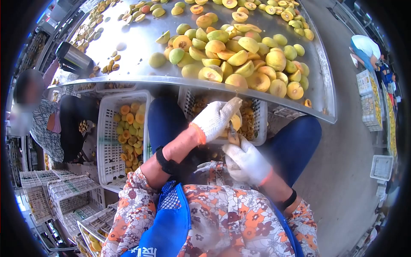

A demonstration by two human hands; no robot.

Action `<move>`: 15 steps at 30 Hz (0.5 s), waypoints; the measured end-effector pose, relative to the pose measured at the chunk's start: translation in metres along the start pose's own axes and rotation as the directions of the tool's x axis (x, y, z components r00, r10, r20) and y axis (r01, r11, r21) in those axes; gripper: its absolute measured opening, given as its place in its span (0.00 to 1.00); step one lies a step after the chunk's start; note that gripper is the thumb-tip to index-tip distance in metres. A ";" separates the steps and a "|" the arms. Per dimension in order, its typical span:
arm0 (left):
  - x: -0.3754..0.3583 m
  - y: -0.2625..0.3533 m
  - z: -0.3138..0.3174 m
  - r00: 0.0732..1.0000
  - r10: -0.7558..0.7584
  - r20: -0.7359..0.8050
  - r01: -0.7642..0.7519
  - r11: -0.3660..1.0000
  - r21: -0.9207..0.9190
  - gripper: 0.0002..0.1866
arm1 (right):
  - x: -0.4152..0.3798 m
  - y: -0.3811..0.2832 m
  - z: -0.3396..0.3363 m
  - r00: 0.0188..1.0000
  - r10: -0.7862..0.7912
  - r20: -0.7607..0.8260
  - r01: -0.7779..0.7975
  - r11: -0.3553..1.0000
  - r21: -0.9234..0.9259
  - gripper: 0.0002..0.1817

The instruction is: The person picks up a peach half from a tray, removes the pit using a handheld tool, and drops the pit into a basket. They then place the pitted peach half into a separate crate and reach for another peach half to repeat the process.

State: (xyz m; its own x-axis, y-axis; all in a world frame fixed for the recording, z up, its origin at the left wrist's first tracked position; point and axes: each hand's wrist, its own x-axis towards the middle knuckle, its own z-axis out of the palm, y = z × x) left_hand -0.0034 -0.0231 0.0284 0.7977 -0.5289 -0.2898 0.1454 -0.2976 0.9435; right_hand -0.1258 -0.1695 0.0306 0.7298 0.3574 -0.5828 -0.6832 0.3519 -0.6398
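Observation:
My left hand [217, 118], in a white knit glove, is closed around a yellow peach half [236, 121] just below the table's front edge. My right hand [249, 159], gloved too, grips a small pitting knife [233, 136] by its light brown handle. Its metal end meets the peach half; the blade's exact shape is hidden. Below both hands, between my knees, a white crate [260, 124] holds small brown and orange pieces, apparently pits. A large pile of halved peaches [233, 51] lies on the metal table [137, 47] right in front of me.
A white crate [102, 141] of peach halves stands to my left. A steel flask [75, 58] is on the table's left side, near a seated person [47, 124]. Stacked crates [72, 197] fill the lower left. Another person [366, 49] bends near crates [369, 100] at right.

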 end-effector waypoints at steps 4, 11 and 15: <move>0.009 0.002 -0.006 0.995 -0.050 0.082 0.027 0.966 0.258 0.32 | -0.002 -0.006 0.001 0.997 0.080 0.003 -0.081 0.996 0.028 0.13; 0.015 -0.023 -0.004 0.976 -0.002 0.217 0.106 0.878 -0.466 0.36 | 0.007 -0.013 -0.004 1.000 -0.002 -0.019 0.003 0.997 0.081 0.05; 0.007 -0.035 0.012 0.994 0.094 0.054 -0.044 0.805 -0.591 0.34 | 0.011 -0.005 -0.001 0.994 0.005 -0.105 -0.004 1.000 0.009 0.05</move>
State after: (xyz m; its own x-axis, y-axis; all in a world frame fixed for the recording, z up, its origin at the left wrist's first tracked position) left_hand -0.0100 -0.0260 -0.0083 0.7749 -0.5967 -0.2083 0.4283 0.2536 0.8673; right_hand -0.1137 -0.1681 0.0269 0.7246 0.2666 -0.6355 -0.6866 0.3577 -0.6329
